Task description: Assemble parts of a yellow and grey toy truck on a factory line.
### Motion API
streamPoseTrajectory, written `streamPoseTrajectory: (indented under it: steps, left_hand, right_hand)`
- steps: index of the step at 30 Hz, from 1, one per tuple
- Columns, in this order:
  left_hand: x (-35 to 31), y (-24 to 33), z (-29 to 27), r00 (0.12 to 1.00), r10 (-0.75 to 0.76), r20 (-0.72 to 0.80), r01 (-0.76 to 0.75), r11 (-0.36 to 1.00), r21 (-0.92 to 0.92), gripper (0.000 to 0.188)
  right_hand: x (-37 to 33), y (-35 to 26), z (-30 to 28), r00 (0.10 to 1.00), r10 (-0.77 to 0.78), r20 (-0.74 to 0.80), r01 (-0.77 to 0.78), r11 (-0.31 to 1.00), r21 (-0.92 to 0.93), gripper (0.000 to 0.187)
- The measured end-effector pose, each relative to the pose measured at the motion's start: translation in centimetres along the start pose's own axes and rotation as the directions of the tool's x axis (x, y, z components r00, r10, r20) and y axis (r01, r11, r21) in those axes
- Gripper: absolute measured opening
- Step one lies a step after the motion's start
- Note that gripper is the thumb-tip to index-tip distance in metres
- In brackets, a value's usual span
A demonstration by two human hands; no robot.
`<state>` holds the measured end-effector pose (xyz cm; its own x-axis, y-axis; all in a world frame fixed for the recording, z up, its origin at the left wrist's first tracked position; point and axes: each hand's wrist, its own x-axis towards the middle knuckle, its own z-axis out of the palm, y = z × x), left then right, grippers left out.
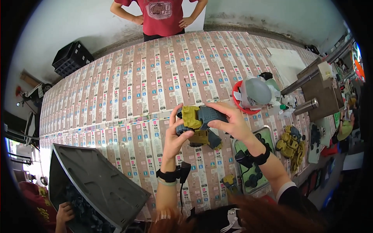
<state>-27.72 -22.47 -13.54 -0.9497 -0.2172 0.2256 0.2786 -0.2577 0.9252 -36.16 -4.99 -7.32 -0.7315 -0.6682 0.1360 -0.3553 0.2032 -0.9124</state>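
At the near left edge a grey lid (97, 182) is leaning over the table (128, 85), whose far half is lying open. The left hand (175, 134) is gripping the grey and olive toy vehicle (200, 124) above the table's near middle; the right hand (229, 120) is clasping its other end. A red bowl (237, 101) is sitting just right.

1. Printed label sheeting (132, 89) covers the whole tabletop: long strips running front to back, pale pink and white, dotted with small blue, green and magenta squares.
2. A plain white rectangular sheet (287, 62) lies on the far right part of the table.
3. No screens or signs show.
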Motion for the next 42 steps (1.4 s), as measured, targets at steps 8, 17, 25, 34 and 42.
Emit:
streamPoseTrajectory:
  steps: [8,17,25,34,42]
  left_hand:
    - [-0.9,-1.1,-0.2,0.996,-0.055,-0.066,0.045,0.989,-0.141,0.033]
    - [-1.5,-0.7,-0.8,0.994,-0.087,-0.065,0.08,0.991,-0.106,0.032]
    - [-1.7,-0.2,-0.7,0.997,-0.055,-0.06,0.054,0.998,-0.031,0.029]
    - [-1.8,-1.5,-0.8,0.992,0.039,-0.123,-0.049,0.995,-0.083,0.03]
    - [-0.2,-3.3,-3.3,0.914,-0.298,-0.275,0.111,0.835,-0.539,0.032]
  right_hand:
    - [0.2,-0.6,0.4,0.997,-0.074,0.012,0.075,0.99,-0.122,0.047]
    - [0.1,-0.2,1.0,0.991,-0.067,0.12,0.085,0.985,-0.149,0.043]
    - [0.0,-0.9,1.1,0.982,-0.053,0.181,0.098,0.962,-0.253,0.043]
    - [-0.1,0.4,1.7,0.97,-0.211,0.118,0.228,0.96,-0.162,0.045]
    - [1.9,3.1,2.9,0.917,0.204,0.343,-0.383,0.687,0.617,0.06]
